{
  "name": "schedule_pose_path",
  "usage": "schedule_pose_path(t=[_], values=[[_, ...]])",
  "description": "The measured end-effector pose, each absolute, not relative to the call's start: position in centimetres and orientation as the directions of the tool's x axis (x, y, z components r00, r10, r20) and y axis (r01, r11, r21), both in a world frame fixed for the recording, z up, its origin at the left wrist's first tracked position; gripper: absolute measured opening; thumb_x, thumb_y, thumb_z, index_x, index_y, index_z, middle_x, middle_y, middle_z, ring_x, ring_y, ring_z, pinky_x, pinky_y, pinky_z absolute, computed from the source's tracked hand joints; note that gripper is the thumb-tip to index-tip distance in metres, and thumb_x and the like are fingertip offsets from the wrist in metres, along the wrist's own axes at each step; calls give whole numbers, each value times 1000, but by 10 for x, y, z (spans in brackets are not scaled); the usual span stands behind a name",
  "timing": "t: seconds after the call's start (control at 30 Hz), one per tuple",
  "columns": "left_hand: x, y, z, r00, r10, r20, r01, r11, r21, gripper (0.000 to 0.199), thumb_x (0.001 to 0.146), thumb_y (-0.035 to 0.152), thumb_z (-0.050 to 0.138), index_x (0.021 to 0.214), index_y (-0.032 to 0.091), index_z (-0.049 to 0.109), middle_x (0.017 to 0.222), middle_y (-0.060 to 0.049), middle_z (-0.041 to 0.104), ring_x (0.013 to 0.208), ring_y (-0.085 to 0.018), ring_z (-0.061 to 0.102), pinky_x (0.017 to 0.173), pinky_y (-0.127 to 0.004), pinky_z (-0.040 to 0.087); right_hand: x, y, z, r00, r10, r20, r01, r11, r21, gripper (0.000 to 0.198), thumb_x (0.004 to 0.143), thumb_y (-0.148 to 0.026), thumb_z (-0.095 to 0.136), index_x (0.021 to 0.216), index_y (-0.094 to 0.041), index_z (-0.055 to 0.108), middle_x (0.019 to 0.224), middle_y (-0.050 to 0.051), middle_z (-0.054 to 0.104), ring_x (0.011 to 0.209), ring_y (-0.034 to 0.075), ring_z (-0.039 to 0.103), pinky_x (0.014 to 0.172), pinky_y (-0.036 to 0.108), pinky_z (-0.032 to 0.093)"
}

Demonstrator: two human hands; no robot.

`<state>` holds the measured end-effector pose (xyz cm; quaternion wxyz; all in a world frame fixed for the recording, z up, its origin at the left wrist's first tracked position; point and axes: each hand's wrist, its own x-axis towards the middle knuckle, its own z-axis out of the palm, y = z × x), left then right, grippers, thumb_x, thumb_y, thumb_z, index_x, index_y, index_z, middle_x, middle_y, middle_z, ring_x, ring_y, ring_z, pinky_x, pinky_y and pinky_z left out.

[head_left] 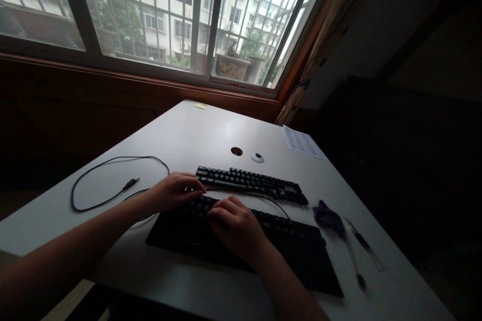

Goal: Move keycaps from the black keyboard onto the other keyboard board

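Observation:
A black keyboard point(301, 266) lies at a slant near the front of the white table. Keys show along its far side; its near part is too dark to make out. My left hand point(176, 191) is at the keyboard's far left corner, thumb and fingertips drawn together. Whatever they pinch, if anything, is too small to tell. Over the left half of the keyboard rests my right hand point(237, 225), fingers curled toward the keys and tips partly hidden. Just behind, black keycaps point(252, 181) stand in rows laid out like a keyboard, with a gap near the right end.
A black cable point(77, 188) loops at the left, its USB plug point(131, 183) loose on the table point(211, 130). At the right lie a purple cloth point(329, 217), a thin brush point(354, 261) and a wire-ended tool point(363, 242). Papers point(303, 141) lie at the far right edge.

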<state>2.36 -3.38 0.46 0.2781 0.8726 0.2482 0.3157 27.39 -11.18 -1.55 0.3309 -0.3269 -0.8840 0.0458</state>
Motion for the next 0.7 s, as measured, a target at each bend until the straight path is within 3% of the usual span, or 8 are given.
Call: schedule_pose_path(t=[0.7], values=[[25,-35,5,703,588,401,241,-726,644,26,103,36,63,99,16,79,88,-6,74,77,-14,68,71,-21,51,273,-113,-11,-590,585,557,564,792,-235,13,93,-13,69,100,-24,71,94,5,74,87,22,63,77,36,57]])
